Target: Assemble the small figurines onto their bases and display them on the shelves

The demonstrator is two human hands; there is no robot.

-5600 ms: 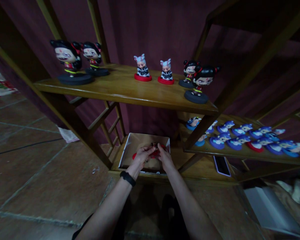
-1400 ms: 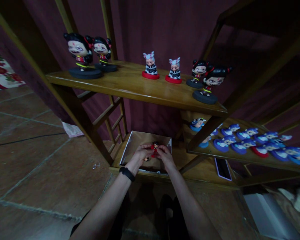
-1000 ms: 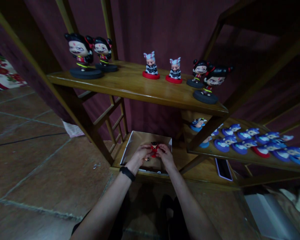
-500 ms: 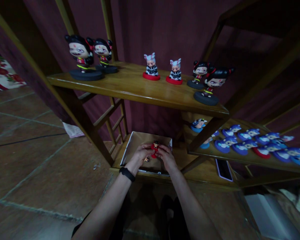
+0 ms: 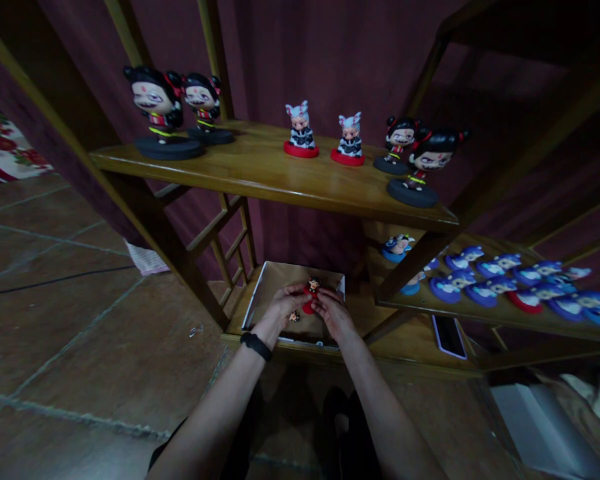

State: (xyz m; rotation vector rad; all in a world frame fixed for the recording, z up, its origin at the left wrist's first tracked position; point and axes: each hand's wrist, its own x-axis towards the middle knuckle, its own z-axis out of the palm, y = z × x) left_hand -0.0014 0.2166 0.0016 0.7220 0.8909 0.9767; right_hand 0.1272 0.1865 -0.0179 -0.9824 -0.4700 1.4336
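Note:
Between my two hands is a small figurine (image 5: 313,285) with dark hair and a red base, held over a shallow cardboard box (image 5: 265,283). My left hand (image 5: 284,305), with a black band on its wrist, has its fingers closed on the figurine's left side. Thumb and fingers of my right hand (image 5: 331,309) grip it from the right, near the red base. Another small figurine (image 5: 294,316) lies in the box beneath my left hand. The box rests on the bottom board of a wooden shelf unit.
Above the box, a wooden shelf (image 5: 260,167) carries black-haired figurines (image 5: 155,110) and two white-haired ones on red bases (image 5: 301,133). A lower right shelf holds several blue figurines (image 5: 453,287). A phone (image 5: 449,336) lies on the bottom board. A slanting post (image 5: 155,240) stands left.
The figurine has tipped slightly in my fingers, its head now further up and right. My right-hand fingers have shifted a little around the base. The view has moved slightly.

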